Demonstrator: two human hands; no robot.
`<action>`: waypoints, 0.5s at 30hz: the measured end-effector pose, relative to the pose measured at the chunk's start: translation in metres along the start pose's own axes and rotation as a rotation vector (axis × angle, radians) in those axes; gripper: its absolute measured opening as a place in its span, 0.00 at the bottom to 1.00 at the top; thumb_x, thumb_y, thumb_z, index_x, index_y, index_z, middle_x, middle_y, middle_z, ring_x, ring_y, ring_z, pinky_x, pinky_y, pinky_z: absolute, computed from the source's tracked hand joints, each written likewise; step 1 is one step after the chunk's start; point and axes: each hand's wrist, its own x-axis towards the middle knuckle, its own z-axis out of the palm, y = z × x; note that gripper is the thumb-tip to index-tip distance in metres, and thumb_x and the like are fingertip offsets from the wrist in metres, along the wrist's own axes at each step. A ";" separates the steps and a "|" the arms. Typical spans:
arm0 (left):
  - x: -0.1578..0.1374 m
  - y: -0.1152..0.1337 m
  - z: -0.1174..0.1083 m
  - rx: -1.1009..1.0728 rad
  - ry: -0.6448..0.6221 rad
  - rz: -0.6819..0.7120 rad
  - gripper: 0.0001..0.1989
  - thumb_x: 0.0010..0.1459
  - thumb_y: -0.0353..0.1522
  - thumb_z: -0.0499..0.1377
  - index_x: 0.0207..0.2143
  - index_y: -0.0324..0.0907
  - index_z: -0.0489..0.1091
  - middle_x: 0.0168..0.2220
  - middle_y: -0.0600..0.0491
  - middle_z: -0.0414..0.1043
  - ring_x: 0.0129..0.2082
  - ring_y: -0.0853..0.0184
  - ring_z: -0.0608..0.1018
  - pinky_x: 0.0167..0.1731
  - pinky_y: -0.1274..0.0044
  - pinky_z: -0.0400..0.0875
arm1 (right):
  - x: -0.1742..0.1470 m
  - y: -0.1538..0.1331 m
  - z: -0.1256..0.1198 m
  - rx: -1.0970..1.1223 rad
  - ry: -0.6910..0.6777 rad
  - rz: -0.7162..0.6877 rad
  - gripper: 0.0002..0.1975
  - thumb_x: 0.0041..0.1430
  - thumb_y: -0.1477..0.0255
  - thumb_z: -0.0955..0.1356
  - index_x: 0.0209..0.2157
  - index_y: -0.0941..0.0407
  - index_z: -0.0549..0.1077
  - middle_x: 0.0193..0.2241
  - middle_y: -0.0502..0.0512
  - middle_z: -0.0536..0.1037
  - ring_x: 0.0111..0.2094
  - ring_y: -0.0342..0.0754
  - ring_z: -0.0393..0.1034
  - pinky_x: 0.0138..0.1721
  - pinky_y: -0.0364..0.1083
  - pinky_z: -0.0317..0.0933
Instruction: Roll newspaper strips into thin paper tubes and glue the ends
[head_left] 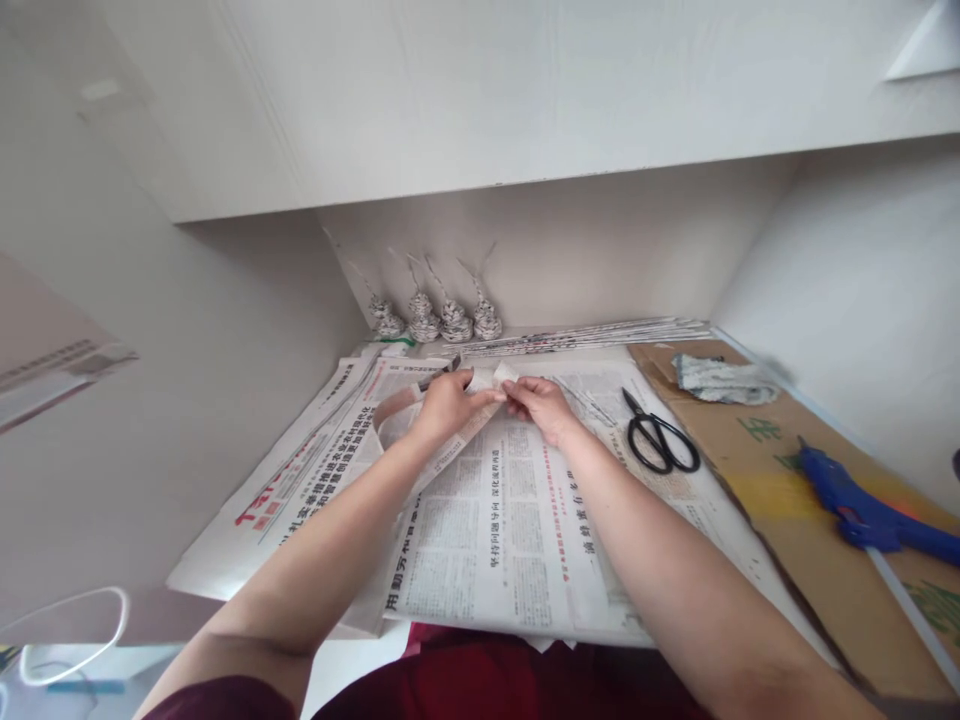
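Between my two hands is a strip of newspaper (463, 436), pinched near its end above the newspaper sheets (457, 540) on the table. My left hand (448, 402) grips it with the thumb toward the right. Close beside it, my right hand (537, 402) has its fingertips closed on the strip's whitish end. The rest of the strip curls back to the left behind my left hand. Part of it is hidden by my left hand and forearm.
Black-handled scissors (660, 440) lie right of my right hand. A blue glue gun (862, 500) and a grey cloth (724, 380) rest on cardboard (787, 590) at the right. Thin paper rods (577, 340) and several woven paper gourds (456, 322) stand behind, under a low cabinet (525, 100).
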 end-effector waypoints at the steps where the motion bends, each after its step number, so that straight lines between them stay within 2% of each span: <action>1: 0.001 -0.002 -0.004 -0.083 -0.021 -0.025 0.20 0.48 0.49 0.58 0.28 0.39 0.70 0.23 0.55 0.70 0.25 0.68 0.70 0.26 0.79 0.62 | 0.002 0.002 -0.001 0.029 0.011 0.004 0.18 0.44 0.58 0.72 0.21 0.59 0.68 0.17 0.49 0.71 0.17 0.38 0.62 0.17 0.38 0.52; 4: 0.007 -0.012 -0.030 -0.220 0.015 -0.157 0.22 0.52 0.49 0.54 0.33 0.38 0.69 0.23 0.53 0.71 0.20 0.68 0.71 0.23 0.78 0.64 | 0.006 0.007 -0.005 0.092 0.031 0.006 0.18 0.45 0.57 0.71 0.25 0.58 0.68 0.21 0.49 0.72 0.19 0.39 0.66 0.18 0.37 0.55; 7: 0.017 -0.034 -0.071 -0.143 0.160 -0.251 0.23 0.53 0.49 0.51 0.34 0.38 0.69 0.24 0.51 0.72 0.17 0.70 0.70 0.19 0.79 0.63 | 0.007 0.009 -0.005 0.113 0.019 0.021 0.18 0.45 0.56 0.71 0.28 0.57 0.68 0.22 0.49 0.73 0.21 0.41 0.68 0.19 0.38 0.59; 9: 0.023 -0.055 -0.103 0.012 0.251 -0.286 0.23 0.55 0.48 0.49 0.33 0.38 0.70 0.24 0.50 0.73 0.18 0.70 0.70 0.19 0.79 0.62 | 0.007 0.009 -0.004 0.112 0.001 0.029 0.18 0.45 0.58 0.72 0.28 0.57 0.69 0.20 0.50 0.73 0.20 0.41 0.68 0.18 0.38 0.59; 11: 0.025 -0.078 -0.135 0.250 0.281 -0.343 0.22 0.55 0.47 0.49 0.32 0.38 0.72 0.24 0.49 0.73 0.20 0.67 0.71 0.20 0.79 0.61 | 0.006 0.009 -0.003 0.115 -0.004 0.034 0.17 0.45 0.60 0.73 0.28 0.58 0.69 0.19 0.50 0.73 0.19 0.41 0.67 0.17 0.38 0.58; 13: 0.020 -0.100 -0.161 0.536 0.249 -0.374 0.21 0.54 0.47 0.51 0.33 0.39 0.72 0.24 0.47 0.73 0.24 0.62 0.74 0.22 0.77 0.61 | 0.006 0.008 -0.003 0.135 0.003 0.038 0.15 0.47 0.61 0.72 0.28 0.58 0.69 0.19 0.50 0.73 0.19 0.41 0.67 0.17 0.38 0.58; 15: 0.011 -0.120 -0.179 0.759 0.174 -0.372 0.22 0.55 0.46 0.51 0.39 0.39 0.72 0.26 0.44 0.74 0.30 0.57 0.75 0.26 0.75 0.63 | 0.007 0.007 -0.005 0.162 0.014 0.042 0.13 0.50 0.62 0.71 0.28 0.57 0.69 0.20 0.50 0.73 0.19 0.41 0.68 0.17 0.38 0.59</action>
